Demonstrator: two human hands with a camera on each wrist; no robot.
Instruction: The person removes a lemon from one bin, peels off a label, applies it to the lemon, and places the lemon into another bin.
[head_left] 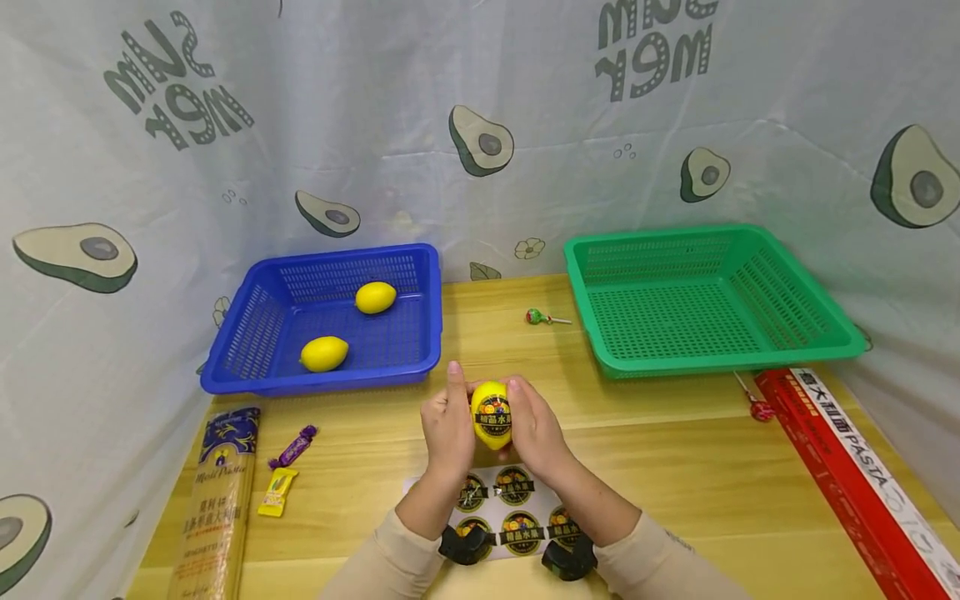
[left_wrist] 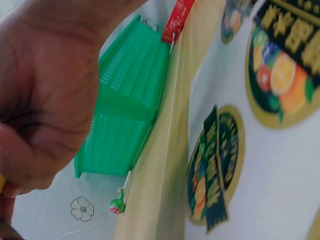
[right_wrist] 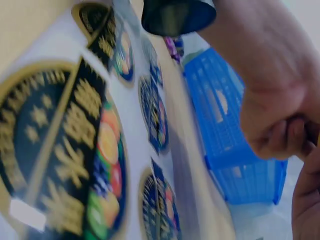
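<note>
Between both hands is a yellow lemon with a round black-and-gold fruit sticker on the side facing me. My left hand grips it from the left, thumb pointing up. From the right, my right hand holds it with the thumb near its top. Below the wrists, a white sheet of stickers lies on the table, partly covered by the forearms and wrist cameras. Two more lemons, a front one and a back one, lie in the blue basket.
At the right back stands a green basket, a lollipop beside it. A red pasta box and another lollipop are at right. Spaghetti, a purple candy and a yellow candy lie left.
</note>
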